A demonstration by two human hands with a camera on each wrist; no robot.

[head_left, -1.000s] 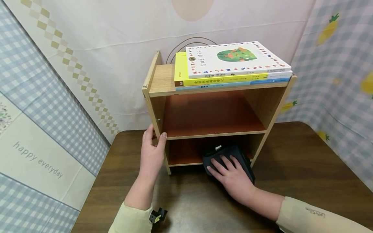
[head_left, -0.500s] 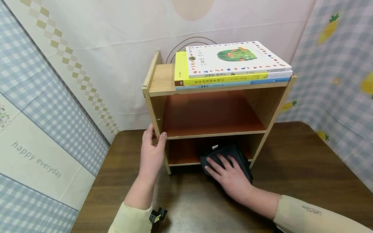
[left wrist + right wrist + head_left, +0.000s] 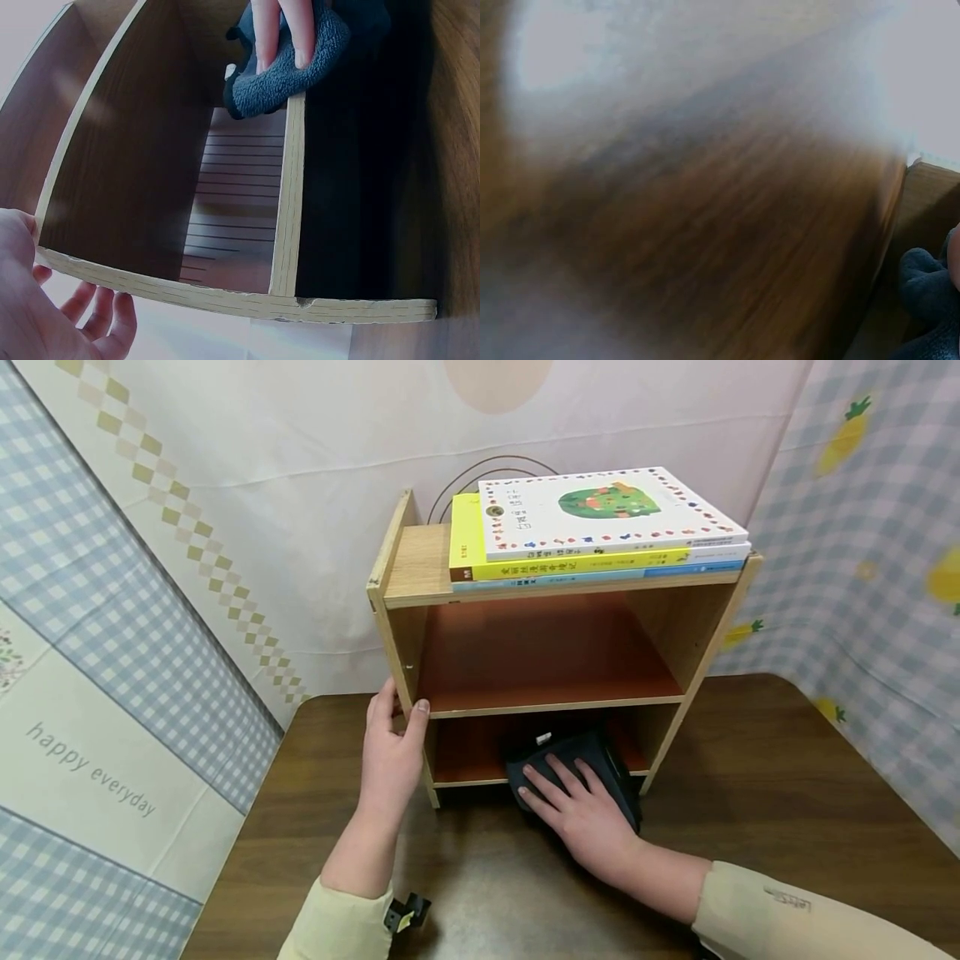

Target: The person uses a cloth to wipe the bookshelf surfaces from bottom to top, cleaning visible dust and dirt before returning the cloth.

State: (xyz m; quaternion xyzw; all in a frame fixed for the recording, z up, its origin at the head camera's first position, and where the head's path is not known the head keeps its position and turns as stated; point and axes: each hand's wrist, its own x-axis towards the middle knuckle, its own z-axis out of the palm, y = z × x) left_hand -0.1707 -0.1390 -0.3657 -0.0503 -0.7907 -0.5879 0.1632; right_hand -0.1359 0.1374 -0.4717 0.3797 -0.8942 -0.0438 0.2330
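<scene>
A small wooden bookshelf (image 3: pixel 551 703) stands on the table. My left hand (image 3: pixel 392 760) holds its left side panel, thumb on the front edge and fingers round the outer face, as the left wrist view also shows. My right hand (image 3: pixel 592 818) presses a dark blue-grey cloth (image 3: pixel 600 752) against the front edge of the bottom shelf board (image 3: pixel 467 768), its fingers spread out over the cloth. In the left wrist view the fuzzy cloth (image 3: pixel 285 79) folds over that board's edge. The right thumb is hidden. In the right wrist view only a bit of cloth (image 3: pixel 930 292) shows, at the right edge.
Several books (image 3: pixel 615 518) lie stacked on the bookshelf's top. The brown wooden table (image 3: pixel 795 793) reaches out on both sides of it. Printed fabric (image 3: pixel 337 435) hangs behind, with checked fabric (image 3: pixel 885 610) at the right. A black clip-like piece (image 3: pixel 407 914) sits at the left cuff.
My right hand and the cloth have slid a little to the left along the bottom shelf's front edge. The left hand and the bookshelf stay in place.
</scene>
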